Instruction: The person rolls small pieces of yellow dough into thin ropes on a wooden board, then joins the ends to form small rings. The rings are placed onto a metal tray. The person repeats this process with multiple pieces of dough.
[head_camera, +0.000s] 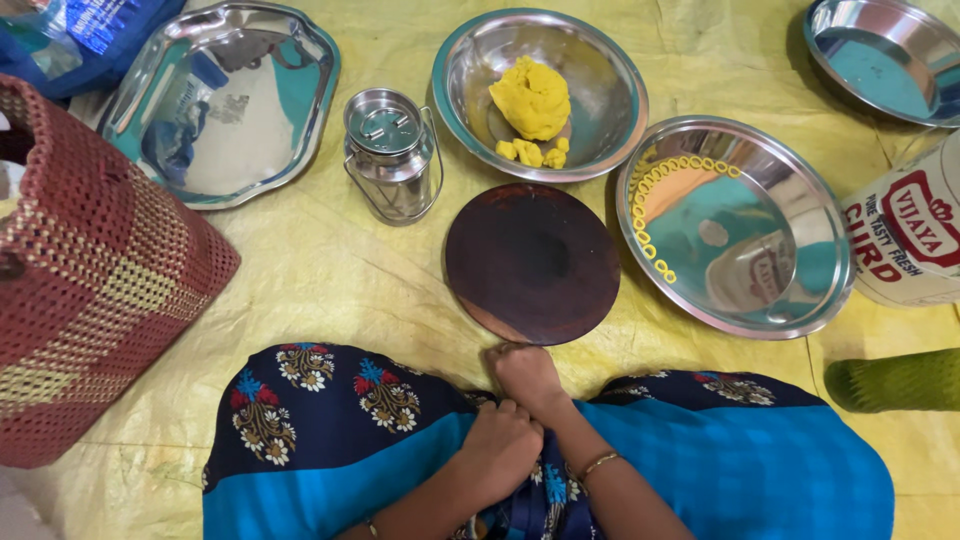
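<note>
- Person sits on a yellow sheet (330, 280); both hands are drawn in at the lap, below the round wooden board (532, 262).
- Right hand (527, 378) is clenched, knuckles just at the board's near edge; I cannot tell whether it holds a bit of dough.
- Left hand (500, 447) is curled shut just behind it, touching the right wrist; nothing visible in it.
- The board lies bare, straight ahead of the right hand.
- Yellow dough lump (531, 97) sits in the steel bowl (600, 140) beyond the board, well apart from both hands.
- Small yellow rings (650, 195) line the rim of the steel plate (790, 290) to the right.
- Judgement: rolling goes best with small, even pinches, worked centred on the board.
</note>
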